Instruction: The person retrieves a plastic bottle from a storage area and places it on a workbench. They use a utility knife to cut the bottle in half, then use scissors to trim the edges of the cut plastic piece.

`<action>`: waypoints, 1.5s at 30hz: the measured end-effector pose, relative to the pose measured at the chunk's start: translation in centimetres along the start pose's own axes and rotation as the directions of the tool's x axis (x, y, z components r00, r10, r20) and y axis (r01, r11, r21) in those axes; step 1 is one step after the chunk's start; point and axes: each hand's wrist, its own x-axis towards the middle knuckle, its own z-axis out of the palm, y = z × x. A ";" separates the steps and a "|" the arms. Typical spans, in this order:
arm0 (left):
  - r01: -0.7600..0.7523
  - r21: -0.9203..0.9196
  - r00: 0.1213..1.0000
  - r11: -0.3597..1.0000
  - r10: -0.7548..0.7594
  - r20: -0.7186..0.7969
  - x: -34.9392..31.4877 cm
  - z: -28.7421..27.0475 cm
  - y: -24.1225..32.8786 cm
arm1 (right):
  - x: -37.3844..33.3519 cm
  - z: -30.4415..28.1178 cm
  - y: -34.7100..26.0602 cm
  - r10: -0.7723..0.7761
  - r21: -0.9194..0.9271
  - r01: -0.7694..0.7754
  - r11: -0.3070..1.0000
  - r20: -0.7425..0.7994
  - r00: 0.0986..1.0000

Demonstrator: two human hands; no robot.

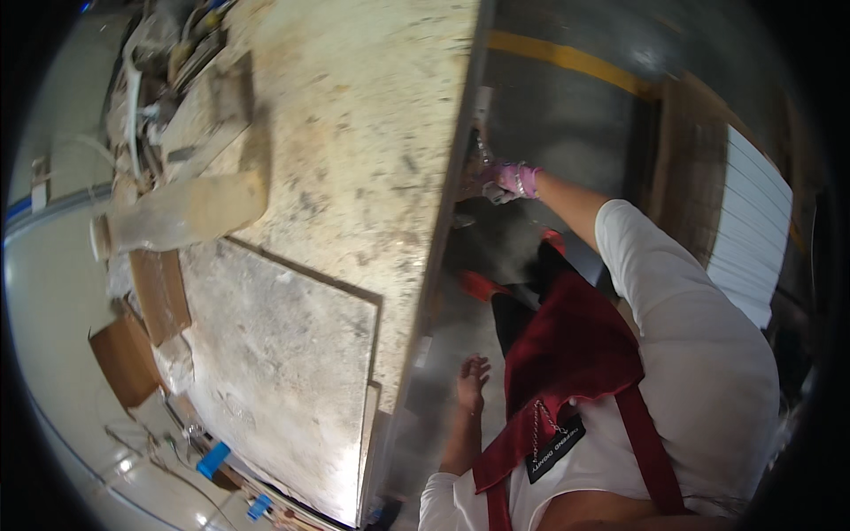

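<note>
My right hand (509, 181), in a pink and pale glove, reaches to the side of the worktable (354, 133), just past its edge. Its fingers look curled against a dark, greyish thing (478, 152) there, whose kind I cannot make out. Lower down, my bare left hand (473, 382) hangs beside the table with its fingers loosely apart and nothing in them. On the tabletop lies a cloudy plastic bottle (190, 212) on its side. Next to it is a large, whitish, stained board (274, 354).
Plastic wrap and mixed clutter (164, 97) crowd the table's far left. An open cardboard box (128, 358) and blue pieces (213, 458) are along the board's outer side. A yellow floor line (567, 57) runs beyond the table; stacked white sheets (748, 221) stand at right.
</note>
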 end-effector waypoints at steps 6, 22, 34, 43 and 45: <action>0.067 -0.118 0.994 0.991 -0.056 0.091 -0.4 2.1 0.9 | 4.5 1.5 0.3 -0.254 -0.058 0.249 0.967 -0.114 0.961; -0.573 0.304 0.799 0.761 0.436 0.415 6.1 8.0 3.4 | -8.3 5.4 13.7 0.074 0.312 0.165 0.936 -0.631 0.772; -0.701 0.139 0.702 0.699 0.644 0.304 -21.3 -2.1 14.9 | -22.8 5.8 -1.5 0.201 0.009 -0.201 0.979 0.053 0.978; -0.416 0.724 -0.117 0.551 0.757 -0.643 -24.8 -34.4 18.8 | -21.0 -1.3 -1.4 0.365 0.441 -0.204 0.874 -0.318 0.875; -0.305 0.819 -0.287 0.486 0.773 -0.565 -22.1 -38.7 19.8 | -21.4 2.0 -6.6 0.242 0.346 -0.067 0.936 -0.491 0.837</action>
